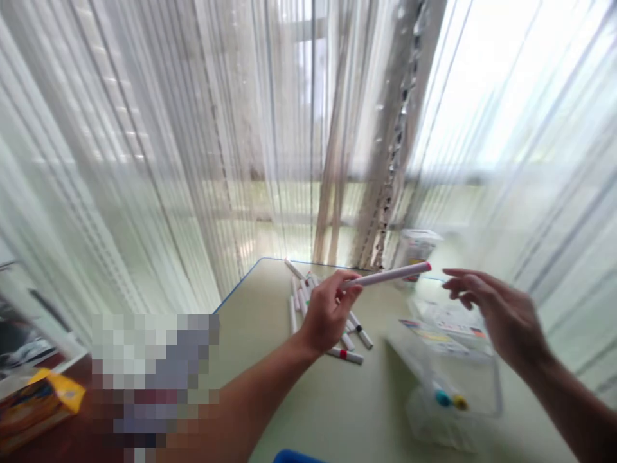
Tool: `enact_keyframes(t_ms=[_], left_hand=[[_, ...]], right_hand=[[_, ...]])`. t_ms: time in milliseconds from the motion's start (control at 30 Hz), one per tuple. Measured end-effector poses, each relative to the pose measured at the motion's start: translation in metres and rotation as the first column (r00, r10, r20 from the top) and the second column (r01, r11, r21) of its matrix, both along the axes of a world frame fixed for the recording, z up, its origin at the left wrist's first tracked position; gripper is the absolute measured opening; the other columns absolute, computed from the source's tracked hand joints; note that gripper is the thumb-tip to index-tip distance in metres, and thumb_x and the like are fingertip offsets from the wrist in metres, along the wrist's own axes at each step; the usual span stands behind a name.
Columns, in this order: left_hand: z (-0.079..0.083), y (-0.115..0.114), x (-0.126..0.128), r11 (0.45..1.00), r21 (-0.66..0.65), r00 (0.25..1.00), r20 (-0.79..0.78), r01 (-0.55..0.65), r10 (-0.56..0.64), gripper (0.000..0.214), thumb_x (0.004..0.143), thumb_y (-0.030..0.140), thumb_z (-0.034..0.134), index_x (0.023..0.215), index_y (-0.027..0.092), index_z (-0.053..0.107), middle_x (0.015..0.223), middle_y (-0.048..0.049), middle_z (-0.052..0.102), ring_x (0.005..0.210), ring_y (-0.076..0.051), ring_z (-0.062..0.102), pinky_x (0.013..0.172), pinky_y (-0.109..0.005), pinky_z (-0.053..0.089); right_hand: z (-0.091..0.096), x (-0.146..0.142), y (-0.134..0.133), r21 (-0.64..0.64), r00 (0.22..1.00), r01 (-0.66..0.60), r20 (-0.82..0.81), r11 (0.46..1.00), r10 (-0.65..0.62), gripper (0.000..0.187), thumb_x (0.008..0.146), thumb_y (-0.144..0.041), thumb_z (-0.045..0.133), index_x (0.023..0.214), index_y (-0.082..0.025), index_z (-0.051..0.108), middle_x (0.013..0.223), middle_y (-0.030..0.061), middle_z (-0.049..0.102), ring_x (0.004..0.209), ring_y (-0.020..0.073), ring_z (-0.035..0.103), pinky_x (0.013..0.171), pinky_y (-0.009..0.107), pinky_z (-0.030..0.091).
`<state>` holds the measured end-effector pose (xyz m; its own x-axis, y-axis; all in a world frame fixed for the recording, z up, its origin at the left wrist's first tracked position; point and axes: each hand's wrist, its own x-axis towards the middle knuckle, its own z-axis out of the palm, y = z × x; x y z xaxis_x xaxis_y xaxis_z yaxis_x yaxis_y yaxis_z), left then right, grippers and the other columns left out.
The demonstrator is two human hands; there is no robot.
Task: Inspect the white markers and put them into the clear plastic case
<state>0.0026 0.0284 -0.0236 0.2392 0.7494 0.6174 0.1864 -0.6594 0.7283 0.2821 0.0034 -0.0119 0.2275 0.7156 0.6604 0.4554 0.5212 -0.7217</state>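
My left hand pinches a white marker with a pink-red tip, held up in the air and pointing right. Beyond that tip, a small gap away, my right hand hovers with its fingers partly stretched and nothing in them. Behind and below my left hand lies a loose pile of white markers with coloured bands, partly hidden by the hand. Under my right hand stands a clear plastic case, in which a teal marker end and a yellow one show.
A pale green table with a blue edge stands against sheer curtains. At its back right is a clear box with printing. A blue object peeks in at the bottom. A yellow packet lies far left, near a blurred-out patch.
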Motion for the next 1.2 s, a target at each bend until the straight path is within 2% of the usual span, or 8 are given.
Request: enact_keyframes(t_ms=[133, 233, 367, 500, 633, 767, 1033, 1200], left_hand=[[0.000, -0.009, 0.006, 0.985, -0.141, 0.990, 0.115, 0.099, -0.083, 0.026, 0.093, 0.041, 0.057, 0.106, 0.019, 0.062, 0.067, 0.0040, 0.051, 0.056, -0.010, 0.046, 0.051, -0.020, 0.036], [0.002, -0.015, 0.008, 0.976, -0.172, 0.983, 0.142, 0.137, -0.113, 0.027, 0.092, 0.041, 0.059, 0.106, 0.018, 0.064, 0.066, 0.0039, 0.051, 0.055, -0.010, 0.044, 0.049, -0.020, 0.035], [0.008, -0.024, 0.009, 0.979, -0.170, 0.992, 0.083, 0.113, -0.100, 0.026, 0.090, 0.038, 0.061, 0.105, 0.017, 0.067, 0.075, -0.0006, 0.061, 0.058, -0.011, 0.048, 0.052, -0.022, 0.039], [0.013, -0.027, 0.008, 0.979, -0.177, 0.994, 0.074, 0.098, -0.086, 0.027, 0.088, 0.036, 0.064, 0.107, 0.018, 0.068, 0.082, -0.0031, 0.064, 0.064, -0.013, 0.054, 0.059, -0.025, 0.045], [0.009, -0.025, 0.010, 0.941, -0.277, 0.974, 0.169, 0.196, -0.153, 0.032, 0.090, 0.041, 0.060, 0.109, 0.016, 0.063, 0.069, 0.0017, 0.057, 0.053, -0.009, 0.046, 0.048, -0.021, 0.037], [0.003, -0.022, 0.013, 0.905, -0.308, 0.932, 0.303, 0.294, -0.199, 0.031, 0.094, 0.041, 0.055, 0.110, 0.015, 0.060, 0.073, 0.0020, 0.057, 0.050, -0.007, 0.041, 0.044, -0.019, 0.032], [0.005, -0.025, 0.013, 0.916, -0.315, 0.953, 0.246, 0.249, -0.175, 0.032, 0.093, 0.041, 0.055, 0.113, 0.016, 0.060, 0.076, 0.0006, 0.058, 0.053, -0.008, 0.040, 0.046, -0.020, 0.031], [0.006, -0.027, 0.013, 0.935, -0.308, 0.977, 0.173, 0.175, -0.125, 0.033, 0.092, 0.041, 0.056, 0.113, 0.016, 0.060, 0.067, 0.0023, 0.054, 0.053, -0.009, 0.039, 0.046, -0.020, 0.032]], right_hand=[[0.011, -0.014, -0.014, 0.020, 0.993, -0.118, 0.025, 0.993, 0.117, 0.041, 0.092, -0.050, 0.055, 0.115, -0.020, 0.070, 0.083, 0.0070, 0.071, 0.070, 0.0180, 0.057, 0.062, 0.031, 0.045], [0.019, -0.027, -0.027, 0.010, 0.982, -0.182, 0.052, 0.983, 0.182, 0.043, 0.091, -0.051, 0.058, 0.119, -0.021, 0.068, 0.080, 0.0057, 0.071, 0.069, 0.0179, 0.060, 0.057, 0.028, 0.046], [0.023, -0.037, -0.035, -0.006, 0.982, -0.188, 0.021, 0.982, 0.188, 0.033, 0.086, -0.046, 0.068, 0.106, -0.020, 0.073, 0.073, 0.0056, 0.072, 0.064, 0.0188, 0.065, 0.053, 0.027, 0.049], [0.021, -0.036, -0.032, -0.055, 0.983, -0.180, -0.053, 0.982, 0.177, 0.023, 0.081, -0.041, 0.075, 0.092, -0.021, 0.077, 0.078, 0.0082, 0.075, 0.065, 0.0208, 0.069, 0.055, 0.029, 0.052], [0.017, -0.032, -0.028, -0.095, 0.968, -0.215, -0.149, 0.972, 0.200, 0.022, 0.076, -0.039, 0.079, 0.089, -0.021, 0.078, 0.071, 0.0062, 0.072, 0.060, 0.0169, 0.062, 0.049, 0.025, 0.046], [0.013, -0.029, -0.024, -0.107, 0.935, -0.276, -0.260, 0.955, 0.241, 0.023, 0.072, -0.035, 0.084, 0.089, -0.021, 0.078, 0.069, 0.0035, 0.069, 0.057, 0.0122, 0.054, 0.047, 0.021, 0.039], [0.005, -0.025, -0.013, -0.164, 0.893, -0.390, -0.307, 0.906, 0.329, 0.024, 0.077, -0.036, 0.080, 0.094, -0.019, 0.077, 0.065, 0.0034, 0.070, 0.055, 0.0107, 0.053, 0.050, 0.023, 0.039], [0.000, -0.024, -0.009, -0.162, 0.852, -0.457, -0.362, 0.875, 0.379, 0.025, 0.079, -0.037, 0.079, 0.094, -0.017, 0.076, 0.068, 0.0058, 0.072, 0.054, 0.0116, 0.053, 0.050, 0.024, 0.037]])
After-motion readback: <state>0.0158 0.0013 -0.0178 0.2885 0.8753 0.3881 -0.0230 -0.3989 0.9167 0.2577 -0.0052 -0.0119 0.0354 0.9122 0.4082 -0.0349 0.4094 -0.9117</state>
